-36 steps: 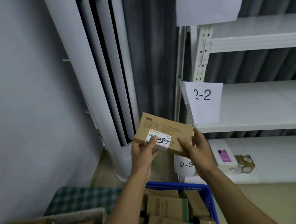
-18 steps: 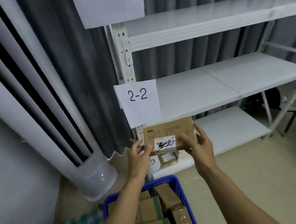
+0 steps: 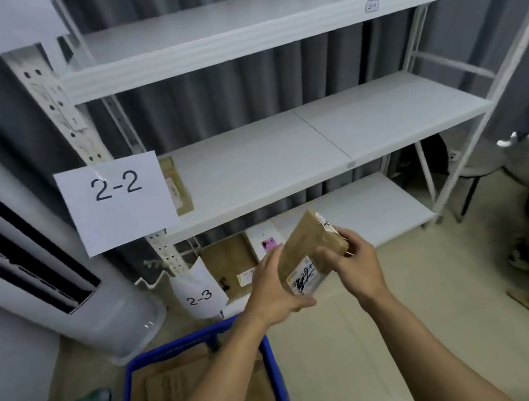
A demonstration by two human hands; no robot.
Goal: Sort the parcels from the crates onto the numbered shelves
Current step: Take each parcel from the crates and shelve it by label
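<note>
Head view, facing the white shelf rack (image 3: pixel 429 131).

Cardboard parcel (image 3: pixel 309 248): held in the air in both hands, above the floor just beyond the blue crate (image 3: pixel 187 343) and in front of the bottom shelf (image 3: pixel 359 214). It touches no shelf. It sits tilted, far end raised and angled to the right. The white shipping label (image 3: pixel 302 277) is on the near end, facing up; its print is too blurred to read.

Left hand (image 3: pixel 273 286): fingers laid along the parcel's left side, thumb hooked under the near corner. It holds the parcel.
Right hand (image 3: pixel 357 260): fingers curled over the right edge, gripping it.

Blue crate: at the lower edge of the view, under the left forearm, with more brown parcels (image 3: pixel 170 391) inside.

Shelves:
- The middle shelf (image 3: pixel 286 170) carries the paper sign "2-2" (image 3: pixel 116 199) at its left post. One small brown box (image 3: pixel 177 184) stands at the shelf's left end, partly behind the sign.
- The bottom shelf has the sign "2-3" (image 3: pixel 200 296) at its front left corner. A flat brown parcel (image 3: pixel 228 265) lies at the left end, with a white box with a pink mark (image 3: pixel 266 240) just beside it.

A tower air conditioner (image 3: pixel 29 265) stands left of the rack, and a grey curtain (image 3: pixel 242 95) hangs behind it.
</note>
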